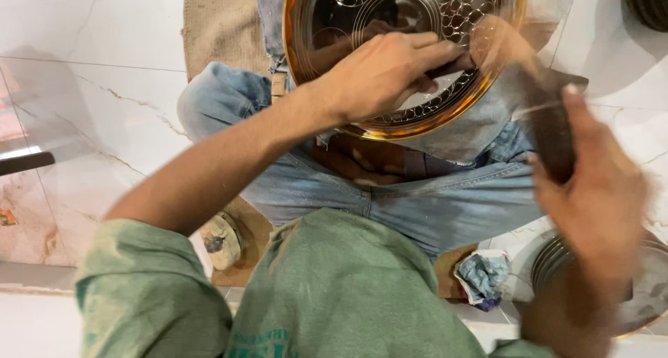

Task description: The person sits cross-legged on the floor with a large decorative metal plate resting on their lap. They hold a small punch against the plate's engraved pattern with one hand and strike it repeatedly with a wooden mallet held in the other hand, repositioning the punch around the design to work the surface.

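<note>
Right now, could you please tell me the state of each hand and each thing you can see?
Left hand: pressed on the round plate, fingers curled over a dark tool.
Right hand: raised, motion-blurred, gripping a dark strip.
Round plate: tilted on the lap, shiny, gold-rimmed, patterned with circles.
Dark strip: held upright, blurred.
Stack of plates: lying flat on the floor.
Crumpled cloth: bunched up on the floor.

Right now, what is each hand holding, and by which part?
The left hand lies on the face of the round gold-rimmed plate in the lap. The right hand grips a dark flat strip by its lower end; it is blurred.
</note>
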